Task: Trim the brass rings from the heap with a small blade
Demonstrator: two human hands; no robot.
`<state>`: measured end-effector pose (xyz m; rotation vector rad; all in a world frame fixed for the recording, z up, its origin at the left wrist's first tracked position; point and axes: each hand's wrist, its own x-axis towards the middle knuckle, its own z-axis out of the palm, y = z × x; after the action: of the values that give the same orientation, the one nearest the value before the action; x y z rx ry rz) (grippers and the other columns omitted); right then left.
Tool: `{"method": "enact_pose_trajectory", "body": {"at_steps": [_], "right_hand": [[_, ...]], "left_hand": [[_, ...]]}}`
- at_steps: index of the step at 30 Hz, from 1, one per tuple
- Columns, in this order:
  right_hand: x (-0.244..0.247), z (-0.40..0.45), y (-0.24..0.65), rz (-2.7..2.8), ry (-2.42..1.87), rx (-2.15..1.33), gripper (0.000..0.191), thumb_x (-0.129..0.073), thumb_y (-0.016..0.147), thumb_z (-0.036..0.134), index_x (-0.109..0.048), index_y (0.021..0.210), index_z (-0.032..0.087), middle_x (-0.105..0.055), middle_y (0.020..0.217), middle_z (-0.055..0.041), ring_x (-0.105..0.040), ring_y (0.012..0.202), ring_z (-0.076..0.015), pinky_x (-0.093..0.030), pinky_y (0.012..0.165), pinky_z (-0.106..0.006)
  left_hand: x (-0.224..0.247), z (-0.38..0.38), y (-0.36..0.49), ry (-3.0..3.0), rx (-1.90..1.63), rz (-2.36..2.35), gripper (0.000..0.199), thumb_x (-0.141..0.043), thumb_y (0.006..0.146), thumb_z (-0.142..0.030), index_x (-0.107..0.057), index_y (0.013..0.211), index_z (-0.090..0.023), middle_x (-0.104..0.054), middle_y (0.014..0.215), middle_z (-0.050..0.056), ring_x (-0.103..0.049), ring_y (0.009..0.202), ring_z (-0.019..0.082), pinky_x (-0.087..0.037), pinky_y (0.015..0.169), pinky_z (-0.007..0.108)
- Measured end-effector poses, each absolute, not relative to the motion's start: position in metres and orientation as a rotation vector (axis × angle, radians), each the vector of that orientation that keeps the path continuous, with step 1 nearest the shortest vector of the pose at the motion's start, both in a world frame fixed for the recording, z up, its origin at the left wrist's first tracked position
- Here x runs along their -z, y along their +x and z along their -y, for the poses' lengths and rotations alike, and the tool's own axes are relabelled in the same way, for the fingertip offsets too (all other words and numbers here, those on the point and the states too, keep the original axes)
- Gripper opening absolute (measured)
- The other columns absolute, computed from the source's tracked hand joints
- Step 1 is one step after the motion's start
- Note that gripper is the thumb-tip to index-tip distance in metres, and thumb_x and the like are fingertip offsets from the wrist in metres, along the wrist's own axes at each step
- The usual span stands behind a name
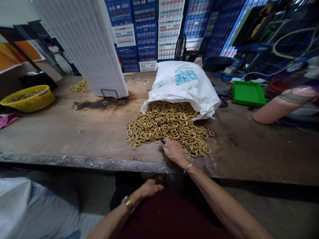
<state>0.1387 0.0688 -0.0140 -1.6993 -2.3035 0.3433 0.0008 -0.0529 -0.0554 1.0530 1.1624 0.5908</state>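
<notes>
A heap of brass-coloured rings (171, 127) spills out of the open mouth of a white woven sack (184, 83) onto the wooden table. At the heap's front edge is my right hand (175, 152), closed on a small dark pen-like tool (164, 143) whose tip points left over the rings. My left hand (149, 188) rests low by my lap, below the table edge. Its fingers are curled in, and whatever may be in them is hidden. One loose ring (81, 131) lies apart on the left of the table.
At left stand a yellow basin (30, 99) of small pieces and a leaning white corrugated panel (87, 43) on a wire stand. A smaller ring pile (81, 87) lies behind. At right are a green tray (249, 93) and pink bottle (281, 104). Crates (147, 33) rise behind.
</notes>
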Motion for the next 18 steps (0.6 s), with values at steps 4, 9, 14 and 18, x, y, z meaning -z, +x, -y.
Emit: {"method": "enact_pose_trajectory", "body": {"at_steps": [4,9,14,18], "right_hand": [[0.008,-0.066,0.149,2.222,-1.583,-0.581,0.010,-0.044,0.073,0.021,-0.053,0.070,0.018,-0.052,0.059,0.0012,-0.042,0.054,-0.0099,-0.025,0.053,-0.021],[0.001,-0.059,0.153,1.993,-1.462,-1.063,0.008,-0.046,0.067,0.021,-0.049,0.061,0.017,-0.044,0.053,0.0048,-0.037,0.050,-0.0077,-0.026,0.048,-0.018],[-0.001,-0.053,0.154,1.720,-1.387,-1.519,0.007,-0.048,0.065,0.024,-0.048,0.065,0.017,-0.044,0.050,0.0068,-0.034,0.043,-0.0051,-0.026,0.042,-0.016],[-0.003,-0.047,0.155,1.598,-1.375,-1.701,0.005,-0.048,0.064,0.022,-0.046,0.066,0.017,-0.043,0.047,0.0086,-0.029,0.036,-0.0029,-0.021,0.036,-0.015]], "left_hand": [[0.026,0.057,-0.001,1.224,-0.577,-1.096,0.015,-0.057,0.072,-0.025,-0.061,0.083,-0.016,-0.056,0.065,-0.002,-0.048,0.056,0.009,-0.035,0.052,0.019],[0.007,0.032,0.006,1.225,-1.053,-1.328,0.025,-0.051,0.076,-0.028,-0.053,0.098,-0.017,-0.054,0.072,0.000,-0.047,0.056,0.009,-0.037,0.054,0.020],[0.011,0.003,0.007,1.445,-1.138,-1.310,0.030,-0.050,0.076,-0.025,-0.056,0.105,-0.019,-0.057,0.073,0.001,-0.047,0.059,0.010,-0.040,0.060,0.022],[0.006,-0.004,0.005,1.517,-1.110,-1.271,0.019,-0.051,0.076,-0.027,-0.062,0.089,-0.019,-0.061,0.075,0.003,-0.052,0.068,0.014,-0.041,0.069,0.025]]}}
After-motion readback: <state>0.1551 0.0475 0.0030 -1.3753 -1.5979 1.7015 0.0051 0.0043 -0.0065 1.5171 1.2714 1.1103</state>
